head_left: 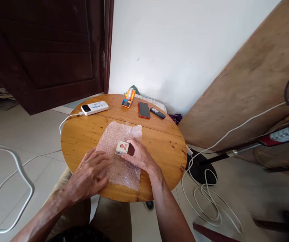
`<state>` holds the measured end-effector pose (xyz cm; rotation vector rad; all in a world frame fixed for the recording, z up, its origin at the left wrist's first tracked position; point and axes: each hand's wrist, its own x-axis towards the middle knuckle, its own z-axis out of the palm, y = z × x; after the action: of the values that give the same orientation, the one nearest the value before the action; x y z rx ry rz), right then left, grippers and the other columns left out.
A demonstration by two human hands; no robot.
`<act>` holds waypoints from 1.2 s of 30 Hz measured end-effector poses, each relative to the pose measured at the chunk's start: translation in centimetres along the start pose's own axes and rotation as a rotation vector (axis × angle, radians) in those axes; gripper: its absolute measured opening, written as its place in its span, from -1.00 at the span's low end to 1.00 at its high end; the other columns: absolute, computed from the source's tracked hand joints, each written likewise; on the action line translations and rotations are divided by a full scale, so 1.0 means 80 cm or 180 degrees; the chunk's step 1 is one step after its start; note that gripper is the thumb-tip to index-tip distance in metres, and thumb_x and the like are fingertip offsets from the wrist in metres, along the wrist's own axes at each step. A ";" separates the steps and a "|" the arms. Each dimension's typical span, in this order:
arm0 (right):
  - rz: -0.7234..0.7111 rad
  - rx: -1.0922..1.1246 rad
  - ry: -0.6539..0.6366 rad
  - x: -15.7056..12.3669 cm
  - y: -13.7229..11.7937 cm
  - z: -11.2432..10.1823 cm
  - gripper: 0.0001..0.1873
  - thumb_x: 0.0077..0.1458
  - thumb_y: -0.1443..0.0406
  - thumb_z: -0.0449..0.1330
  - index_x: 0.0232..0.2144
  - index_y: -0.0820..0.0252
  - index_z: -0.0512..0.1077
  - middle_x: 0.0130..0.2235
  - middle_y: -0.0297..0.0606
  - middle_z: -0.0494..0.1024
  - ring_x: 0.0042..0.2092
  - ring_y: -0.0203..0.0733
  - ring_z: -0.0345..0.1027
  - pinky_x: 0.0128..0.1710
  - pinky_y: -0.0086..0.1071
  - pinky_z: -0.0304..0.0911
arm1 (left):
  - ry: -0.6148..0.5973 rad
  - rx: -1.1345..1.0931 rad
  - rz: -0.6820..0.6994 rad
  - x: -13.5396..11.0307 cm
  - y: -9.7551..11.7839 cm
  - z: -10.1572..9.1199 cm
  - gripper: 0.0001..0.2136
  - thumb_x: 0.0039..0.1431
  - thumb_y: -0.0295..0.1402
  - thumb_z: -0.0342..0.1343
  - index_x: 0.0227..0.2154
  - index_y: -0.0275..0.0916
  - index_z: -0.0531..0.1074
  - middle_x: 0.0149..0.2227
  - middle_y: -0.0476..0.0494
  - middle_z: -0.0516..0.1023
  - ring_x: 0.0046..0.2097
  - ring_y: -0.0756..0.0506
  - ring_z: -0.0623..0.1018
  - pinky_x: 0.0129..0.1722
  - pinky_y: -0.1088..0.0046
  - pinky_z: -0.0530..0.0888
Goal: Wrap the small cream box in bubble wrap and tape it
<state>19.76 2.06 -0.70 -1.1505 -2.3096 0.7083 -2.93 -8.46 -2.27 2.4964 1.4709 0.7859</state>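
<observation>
A small cream-coloured box with a red emblem (pixel 122 147) rests on a sheet of bubble wrap (pixel 126 174) near the middle of the round wooden table. My right hand (pixel 140 154) grips the box from its right side, thumb at the near edge and fingers at the far edge. To the left, my left hand (pixel 91 171) lies palm down with its fingers stretched out over the left edge of the bubble wrap. It holds nothing that I can see.
Along the table's (pixel 164 148) far side are a white power bank (pixel 95 108) with a cable, an orange tape dispenser (pixel 128 97), a red-edged phone (pixel 144 110) and a dark handheld device (pixel 157 113). A coiled white cord (pixel 210 205) and a fan base (pixel 205 171) are on the floor at right.
</observation>
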 end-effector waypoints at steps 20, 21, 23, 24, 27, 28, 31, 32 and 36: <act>0.0167 0.0616 0.0180 -0.002 0.003 -0.005 -0.61 0.15 0.03 0.21 -0.05 0.08 0.38 -0.04 -0.23 0.51 -0.02 -0.10 0.38 -0.01 -0.23 0.23 | 0.0475 0.0111 0.0035 0.022 0.023 -0.001 -0.80 0.10 -0.56 -0.07 -0.42 -0.17 0.41 -0.17 -0.11 0.62 -0.07 -0.13 0.57 0.18 0.08 0.33; 0.0220 0.0781 0.0211 -0.003 0.004 -0.007 -0.58 0.18 -0.02 0.16 -0.04 0.08 0.38 -0.04 -0.23 0.52 -0.01 -0.09 0.39 0.00 -0.23 0.24 | 0.0489 0.0077 -0.0021 0.031 0.024 -0.005 -0.81 0.10 -0.56 -0.06 -0.41 -0.17 0.41 -0.22 -0.09 0.62 -0.11 -0.12 0.58 0.17 0.09 0.33; 0.0281 0.1124 0.0232 -0.003 0.007 -0.011 -0.49 0.19 -0.12 0.08 -0.04 0.08 0.40 -0.02 -0.22 0.52 0.02 -0.06 0.39 0.02 -0.21 0.25 | 0.0462 0.0069 -0.0155 0.053 0.025 -0.013 -0.83 0.12 -0.53 -0.04 -0.41 -0.18 0.42 -0.36 -0.04 0.60 -0.27 -0.08 0.58 0.16 0.07 0.34; 0.0291 0.1351 0.0259 -0.004 0.010 -0.013 -0.44 0.18 -0.17 0.04 -0.04 0.08 0.41 0.00 -0.20 0.52 0.04 -0.04 0.38 0.03 -0.20 0.25 | 0.0468 0.0077 -0.0194 0.065 0.024 -0.016 -0.83 0.15 -0.51 -0.04 -0.41 -0.18 0.43 -0.39 -0.03 0.59 -0.31 -0.08 0.57 0.16 0.06 0.33; 0.0347 0.2201 0.0386 -0.005 0.017 -0.019 -0.27 0.15 -0.28 -0.11 -0.04 0.12 0.42 0.05 -0.09 0.51 0.09 0.02 0.38 0.06 -0.14 0.26 | 0.0466 0.0121 -0.0265 0.099 0.018 -0.018 -0.81 0.18 -0.49 -0.04 -0.43 -0.19 0.46 -0.41 -0.05 0.61 -0.32 -0.10 0.56 0.14 0.07 0.35; 0.0370 0.2425 0.0407 -0.005 0.019 -0.021 -0.23 0.12 -0.31 -0.11 -0.02 0.13 0.42 0.06 -0.07 0.51 0.11 0.04 0.37 0.08 -0.11 0.25 | 0.0412 0.0134 -0.0264 0.108 0.014 -0.017 -0.80 0.19 -0.48 -0.04 -0.44 -0.19 0.47 -0.42 -0.06 0.61 -0.30 -0.12 0.56 0.11 0.09 0.38; 0.0414 0.2648 0.0224 -0.008 0.023 -0.027 -0.19 -0.01 -0.30 0.11 0.09 0.10 0.35 0.06 -0.06 0.52 0.14 0.09 0.35 0.12 -0.04 0.21 | 0.0309 0.0141 -0.0333 0.126 0.002 -0.009 -0.80 0.17 -0.47 -0.02 -0.39 -0.18 0.51 -0.39 -0.09 0.62 -0.26 -0.16 0.56 0.06 0.12 0.42; 0.0448 0.2638 0.0130 -0.008 0.024 -0.028 -0.18 -0.05 -0.25 0.21 0.11 0.09 0.34 0.07 -0.06 0.52 0.15 0.09 0.35 0.11 -0.03 0.21 | 0.0309 0.0126 -0.0365 0.129 -0.002 -0.005 -0.80 0.16 -0.47 -0.01 -0.37 -0.17 0.52 -0.38 -0.10 0.63 -0.25 -0.16 0.57 0.06 0.14 0.42; 0.0641 0.2179 0.0128 -0.007 0.020 -0.027 -0.31 -0.11 0.06 0.41 0.07 0.08 0.36 0.01 -0.14 0.54 0.09 0.00 0.38 0.06 -0.12 0.25 | 0.0319 0.0021 -0.0468 0.127 -0.016 0.009 -0.77 0.14 -0.48 -0.02 -0.32 -0.16 0.55 -0.32 -0.10 0.65 -0.22 -0.16 0.59 0.04 0.18 0.44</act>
<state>22.33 2.94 -0.15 -1.0439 -1.6979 1.3932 0.38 0.91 0.37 2.3516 1.6696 0.8921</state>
